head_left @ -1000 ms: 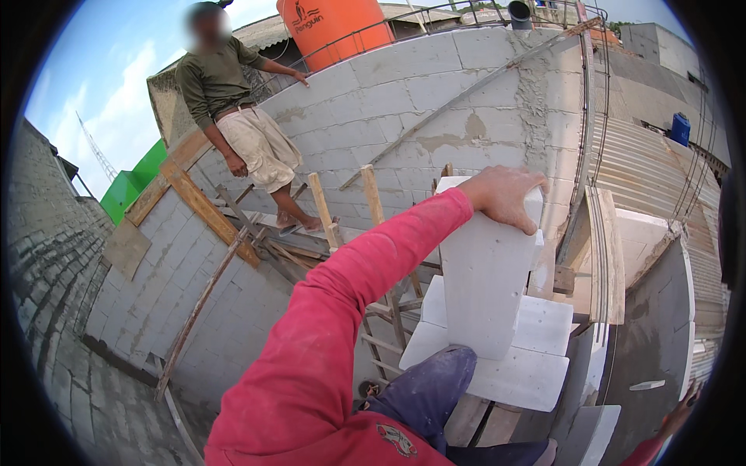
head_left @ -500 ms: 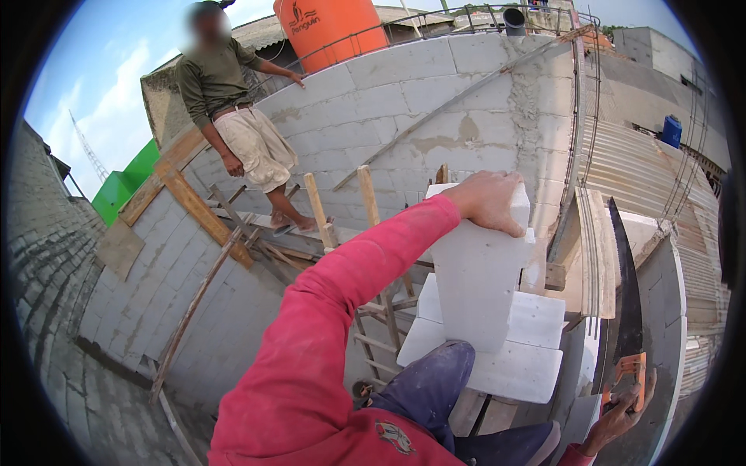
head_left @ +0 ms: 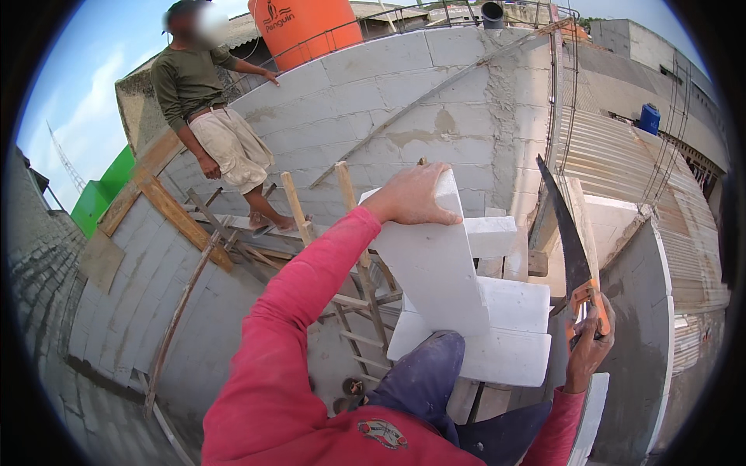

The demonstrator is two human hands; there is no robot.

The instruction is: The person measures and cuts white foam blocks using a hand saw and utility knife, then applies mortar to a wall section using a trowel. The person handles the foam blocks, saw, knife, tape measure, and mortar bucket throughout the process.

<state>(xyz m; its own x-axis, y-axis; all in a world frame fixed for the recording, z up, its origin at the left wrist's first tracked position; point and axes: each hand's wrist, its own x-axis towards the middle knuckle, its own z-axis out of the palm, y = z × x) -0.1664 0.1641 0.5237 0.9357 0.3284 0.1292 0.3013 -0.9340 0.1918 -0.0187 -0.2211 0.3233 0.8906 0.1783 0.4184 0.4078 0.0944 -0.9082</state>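
Note:
My left hand (head_left: 418, 194) grips the upper end of a white lightweight concrete block (head_left: 435, 268), fingers over the top edge. This block stands on end, tilted, its lower end close to my knee above a stack of similar white blocks (head_left: 507, 361). At the right, my right hand (head_left: 594, 338) is wrapped round the orange handle of a handsaw (head_left: 575, 252). The dark blade points up and slightly left, apart from the held block. Another white block (head_left: 492, 236) lies behind the held one.
A person (head_left: 206, 101) stands on scaffold boards at the far left, one hand on the grey block wall (head_left: 373, 101). A wooden ladder (head_left: 361, 334) drops down left of the blocks. Grey panels (head_left: 637, 334) rise at my right; an orange tank (head_left: 307, 31) stands beyond the wall.
My left hand has shifted left with the block, which now leans more and is turned. My right hand has raised the handsaw and brought it leftward, nearer the blocks.

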